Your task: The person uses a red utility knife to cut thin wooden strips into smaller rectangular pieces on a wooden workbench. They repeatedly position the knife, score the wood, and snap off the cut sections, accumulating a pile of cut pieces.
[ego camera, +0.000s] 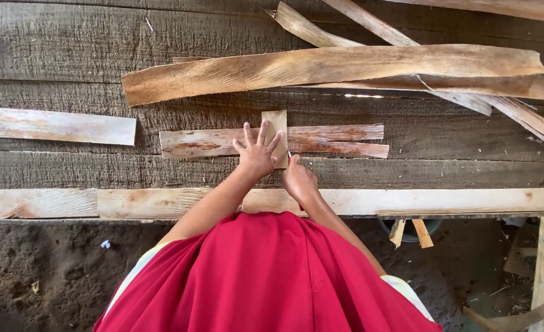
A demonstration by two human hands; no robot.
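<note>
Rough grey planks bear a small wood block (276, 132) under the flat left hand (256, 154).

Bare dark plank worktop (69, 169) left of hands; long pale curled bark strips (333, 67) crowd above; flat reddish wood slat (333, 140) blocks right.

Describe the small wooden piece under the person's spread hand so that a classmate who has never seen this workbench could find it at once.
Start at the dark plank workbench and find the long reddish-stained strip lying across its middle. The small wooden piece crosses that strip, pinned by the spread left hand, with the right hand beside it. Unlike the long slats around it, it is short, pale and stands upright.
</note>
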